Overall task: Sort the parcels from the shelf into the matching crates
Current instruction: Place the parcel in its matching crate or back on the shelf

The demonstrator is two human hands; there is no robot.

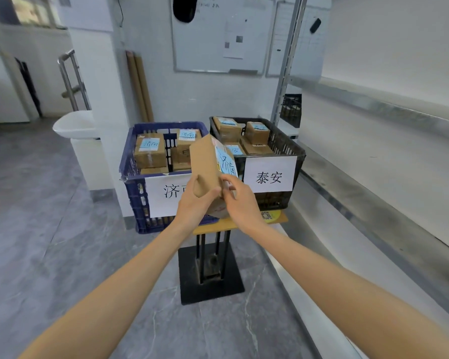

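Note:
A brown cardboard parcel [208, 161] with a blue handwritten label is held tilted in front of the two crates. My left hand [195, 203] grips its lower left side, thumb across the cardboard. My right hand [240, 200] pinches its lower right edge. Behind it on the left stands a blue crate [136, 187] with a white paper sign, holding several labelled parcels [149, 151]. On the right a black crate [290, 149] with a white sign reading 泰安 [269, 174] also holds several parcels [257, 132].
The black crate sits on a small wooden stand [233, 224] with a black base [210, 275]. A metal shelf [373, 141] runs along the right wall. A white basin [74, 125] juts out at the left; grey floor lies open to the left.

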